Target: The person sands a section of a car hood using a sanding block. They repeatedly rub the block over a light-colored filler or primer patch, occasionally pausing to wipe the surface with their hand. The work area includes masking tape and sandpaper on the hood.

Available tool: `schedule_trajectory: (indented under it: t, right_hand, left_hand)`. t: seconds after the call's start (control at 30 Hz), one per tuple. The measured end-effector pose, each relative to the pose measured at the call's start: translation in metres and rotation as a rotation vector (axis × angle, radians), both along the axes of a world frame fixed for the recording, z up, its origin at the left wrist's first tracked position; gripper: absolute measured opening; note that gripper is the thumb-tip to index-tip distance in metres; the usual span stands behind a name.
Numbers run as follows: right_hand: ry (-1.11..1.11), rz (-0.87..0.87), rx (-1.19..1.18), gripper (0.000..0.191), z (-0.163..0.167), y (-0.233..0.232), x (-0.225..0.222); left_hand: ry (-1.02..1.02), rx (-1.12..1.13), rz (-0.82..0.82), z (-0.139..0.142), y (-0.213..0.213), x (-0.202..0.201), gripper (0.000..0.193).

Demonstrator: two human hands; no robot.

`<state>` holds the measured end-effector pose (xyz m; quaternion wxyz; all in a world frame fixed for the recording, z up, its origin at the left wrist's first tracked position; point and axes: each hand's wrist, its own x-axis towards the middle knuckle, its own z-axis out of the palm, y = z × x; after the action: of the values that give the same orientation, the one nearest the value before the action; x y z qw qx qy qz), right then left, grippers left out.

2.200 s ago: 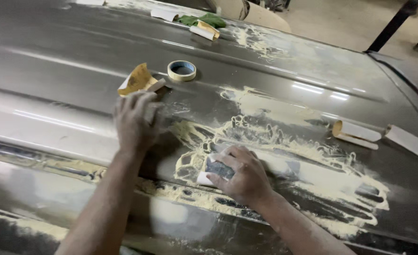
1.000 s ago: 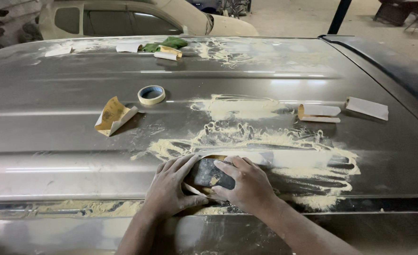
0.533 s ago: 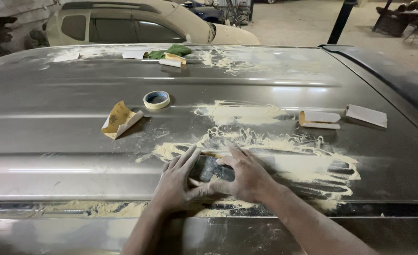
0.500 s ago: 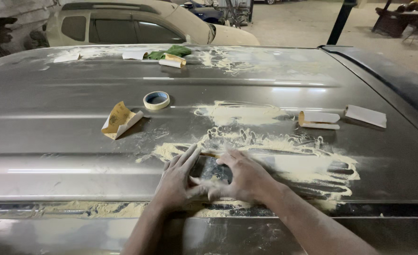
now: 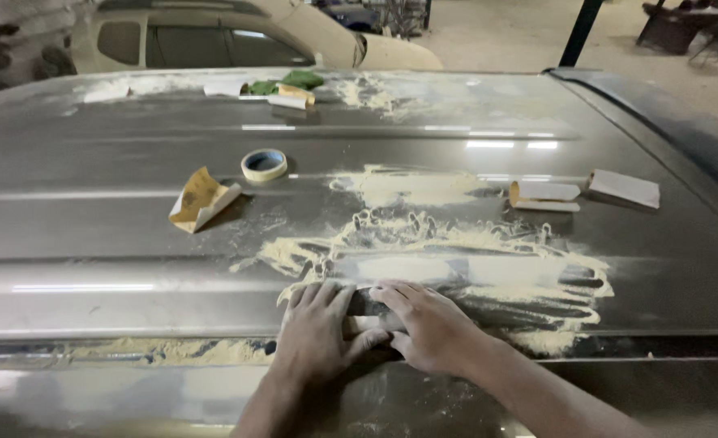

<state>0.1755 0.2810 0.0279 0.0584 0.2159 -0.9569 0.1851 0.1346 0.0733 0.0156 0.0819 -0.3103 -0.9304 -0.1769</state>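
Both my hands press on a small dark sanding block (image 5: 364, 304) at the near edge of a grey car roof (image 5: 132, 243). My left hand (image 5: 317, 334) lies flat over the block's left side, fingers spread. My right hand (image 5: 428, 324) covers its right side, fingers curled over it. Most of the block is hidden under the hands. Yellowish sanding dust (image 5: 456, 251) is smeared over the panel just beyond the hands.
A roll of masking tape (image 5: 264, 165) and folded yellow sandpaper (image 5: 201, 199) lie to the upper left. Two pale sanding blocks (image 5: 544, 195) (image 5: 625, 188) rest at the right. More blocks and a green cloth (image 5: 290, 81) sit at the far edge. A pale car (image 5: 237, 40) stands behind.
My left hand has come from near the sandpaper to the block beside my right hand. Both hands and the block have slid toward the near edge of the roof.
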Motion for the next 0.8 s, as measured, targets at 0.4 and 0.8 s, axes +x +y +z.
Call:
schedule_trajectory:
  t: [0.4, 0.8]
  right_hand:
    - [0.037, -0.038, -0.075, 0.070, -0.038, 0.003, 0.014]
    - [0.112, -0.004, -0.010, 0.065, -0.013, -0.011, 0.020]
  left_hand:
    - [0.178, 0.095, -0.116, -0.038, -0.003, -0.005, 0.076]
    - [0.234, 0.039, -0.208, -0.046, -0.010, -0.026, 0.078]
